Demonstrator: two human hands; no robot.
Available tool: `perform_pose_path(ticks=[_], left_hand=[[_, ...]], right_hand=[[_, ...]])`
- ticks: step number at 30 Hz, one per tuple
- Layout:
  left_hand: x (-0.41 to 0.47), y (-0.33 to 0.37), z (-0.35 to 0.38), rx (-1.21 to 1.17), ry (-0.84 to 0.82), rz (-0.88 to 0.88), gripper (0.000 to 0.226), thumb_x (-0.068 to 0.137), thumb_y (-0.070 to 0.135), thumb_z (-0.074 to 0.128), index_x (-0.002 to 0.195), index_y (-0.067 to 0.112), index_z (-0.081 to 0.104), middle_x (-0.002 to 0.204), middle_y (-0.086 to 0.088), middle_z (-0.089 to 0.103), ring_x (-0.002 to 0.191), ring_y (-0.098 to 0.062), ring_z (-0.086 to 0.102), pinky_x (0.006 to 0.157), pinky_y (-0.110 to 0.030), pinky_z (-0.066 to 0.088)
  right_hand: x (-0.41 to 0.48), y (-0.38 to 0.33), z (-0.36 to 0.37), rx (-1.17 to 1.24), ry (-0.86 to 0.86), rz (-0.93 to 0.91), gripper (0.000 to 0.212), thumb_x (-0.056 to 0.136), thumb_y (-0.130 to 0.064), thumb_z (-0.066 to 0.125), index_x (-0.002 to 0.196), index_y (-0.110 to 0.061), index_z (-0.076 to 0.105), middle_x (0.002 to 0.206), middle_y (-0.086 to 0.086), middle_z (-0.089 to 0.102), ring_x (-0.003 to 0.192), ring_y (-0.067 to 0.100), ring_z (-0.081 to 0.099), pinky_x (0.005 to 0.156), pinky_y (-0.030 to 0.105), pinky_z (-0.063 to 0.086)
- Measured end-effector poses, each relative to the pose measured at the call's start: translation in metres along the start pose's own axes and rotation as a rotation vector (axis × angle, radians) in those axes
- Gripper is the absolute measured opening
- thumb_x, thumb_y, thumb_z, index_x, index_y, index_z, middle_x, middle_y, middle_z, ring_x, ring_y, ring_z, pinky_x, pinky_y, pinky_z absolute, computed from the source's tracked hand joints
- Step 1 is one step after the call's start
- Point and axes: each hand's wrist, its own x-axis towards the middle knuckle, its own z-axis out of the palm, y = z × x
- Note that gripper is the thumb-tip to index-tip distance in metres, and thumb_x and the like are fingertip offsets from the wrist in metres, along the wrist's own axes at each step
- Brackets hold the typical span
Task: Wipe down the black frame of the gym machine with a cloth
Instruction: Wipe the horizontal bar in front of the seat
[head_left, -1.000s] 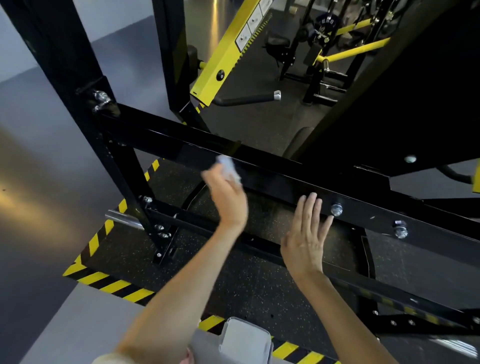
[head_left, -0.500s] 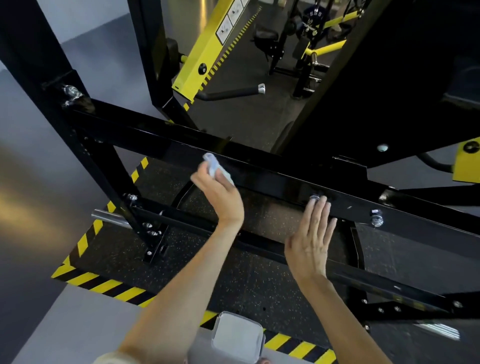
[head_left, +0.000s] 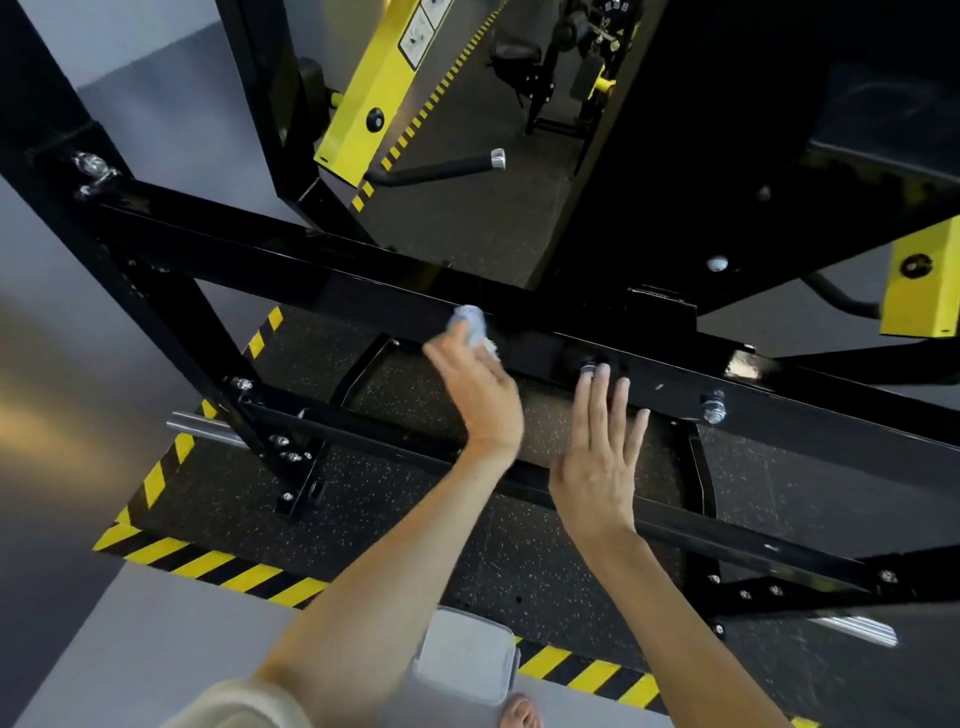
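left hand (head_left: 483, 400): pinching the cloth (head_left: 474, 325) against the frame (head_left: 260, 254), so it's the wiping one
right hand (head_left: 597, 467): fingers straight, tips touching the frame just to the right
frame axis: upper-left to lower-right, straight ahead

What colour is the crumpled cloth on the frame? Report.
The crumpled cloth is pale bluish white; head view.

No wording can be read. A white label (head_left: 415, 32) with dark pictograms sits on the yellow arm (head_left: 369, 98) of the gym machine (head_left: 270, 249); its print is too small to make out. Pale marks on a weight plate (head_left: 615, 8) at the top edge are blurred. Yellow-and-black hazard stripes (head_left: 218, 569) border the rubber floor mat (head_left: 363, 519) and run along the yellow arm's edge.
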Motion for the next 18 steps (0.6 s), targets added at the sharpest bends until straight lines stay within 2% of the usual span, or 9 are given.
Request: perform_pose_path(ticks=[3, 4, 5, 7, 9, 11, 13, 16, 18], left_hand=[[-0.034, 0.011, 0.010, 0.119, -0.481, 0.317, 0.032, 0.091, 0.005, 0.051, 0.122, 0.013, 0.051, 0.112, -0.013, 0.051, 0.096, -0.015, 0.050, 0.083, -0.018, 0.044], [-0.035, 0.005, 0.008, 0.131, -0.578, 0.398, 0.032, 0.093, 0.007, 0.053, 0.123, 0.015, 0.053, 0.115, -0.012, 0.052, 0.100, -0.015, 0.051, 0.085, -0.018, 0.044], [-0.030, -0.001, 0.003, 0.120, -0.600, 0.401, 0.033, 0.093, 0.005, 0.053, 0.124, 0.018, 0.053, 0.116, -0.011, 0.051, 0.102, -0.013, 0.050, 0.083, -0.019, 0.046], [-0.014, -0.009, -0.008, 0.059, -0.402, 0.232, 0.030, 0.095, 0.001, 0.051, 0.122, 0.015, 0.049, 0.114, -0.012, 0.046, 0.100, -0.002, 0.044, 0.080, -0.021, 0.047], [0.002, -0.008, -0.014, 0.012, -0.083, 0.035, 0.022, 0.097, -0.001, 0.044, 0.119, 0.000, 0.046, 0.109, -0.013, 0.039, 0.097, 0.009, 0.040, 0.081, -0.012, 0.042], [0.002, 0.002, -0.007, 0.005, 0.045, -0.036, 0.023, 0.096, -0.006, 0.039, 0.119, -0.007, 0.043, 0.108, -0.016, 0.038, 0.095, 0.011, 0.040, 0.079, -0.003, 0.036], [-0.012, 0.024, 0.007, 0.006, -0.055, 0.010, 0.029, 0.092, -0.010, 0.042, 0.120, -0.004, 0.045, 0.110, -0.016, 0.039, 0.093, 0.005, 0.042, 0.081, -0.005, 0.038], [-0.042, 0.048, 0.029, 0.071, -0.282, 0.185, 0.047, 0.081, -0.016, 0.052, 0.122, 0.007, 0.052, 0.114, -0.013, 0.044, 0.095, -0.013, 0.049, 0.083, -0.017, 0.045], [-0.049, 0.048, 0.039, 0.141, -0.302, 0.203, 0.041, 0.085, -0.010, 0.053, 0.122, 0.007, 0.054, 0.113, -0.005, 0.049, 0.095, -0.011, 0.047, 0.084, -0.018, 0.041]], right_hand=[[-0.002, 0.010, -0.001, 0.007, 0.004, -0.023, 0.103, 0.074, 0.002, 0.061, 0.153, -0.006, -0.004, 0.161, 0.012, -0.008, 0.148, 0.033, -0.008, 0.119, 0.050, -0.008], [-0.003, 0.013, -0.001, 0.011, 0.004, -0.014, 0.103, 0.074, 0.001, 0.061, 0.153, -0.006, -0.004, 0.160, 0.013, -0.009, 0.148, 0.033, -0.008, 0.119, 0.051, -0.006], [-0.005, 0.015, -0.002, 0.010, 0.003, 0.003, 0.103, 0.074, 0.002, 0.062, 0.153, -0.006, -0.004, 0.160, 0.014, -0.011, 0.148, 0.033, -0.009, 0.119, 0.052, -0.004], [-0.008, 0.021, -0.004, 0.001, 0.011, 0.037, 0.104, 0.073, 0.001, 0.064, 0.153, -0.004, -0.002, 0.159, 0.018, -0.011, 0.148, 0.034, -0.008, 0.119, 0.054, 0.002], [-0.012, 0.027, -0.007, -0.001, 0.023, 0.060, 0.105, 0.072, 0.000, 0.068, 0.152, -0.002, 0.000, 0.159, 0.020, -0.008, 0.148, 0.036, -0.006, 0.118, 0.056, 0.007], [-0.018, 0.034, -0.008, -0.008, 0.023, 0.088, 0.105, 0.072, -0.002, 0.069, 0.152, -0.001, 0.001, 0.159, 0.021, -0.008, 0.148, 0.036, -0.004, 0.117, 0.056, 0.010], [-0.024, 0.041, -0.009, -0.002, 0.018, 0.123, 0.105, 0.071, -0.001, 0.068, 0.152, 0.000, 0.001, 0.159, 0.021, -0.008, 0.148, 0.036, -0.004, 0.118, 0.057, 0.010], [-0.028, 0.051, -0.015, 0.002, -0.002, 0.150, 0.106, 0.070, 0.001, 0.065, 0.152, -0.001, -0.001, 0.159, 0.022, -0.009, 0.148, 0.036, -0.005, 0.118, 0.054, 0.004], [-0.029, 0.056, -0.018, 0.005, -0.014, 0.156, 0.105, 0.070, 0.001, 0.066, 0.152, 0.000, 0.001, 0.159, 0.022, -0.008, 0.148, 0.035, -0.006, 0.119, 0.051, -0.001]])
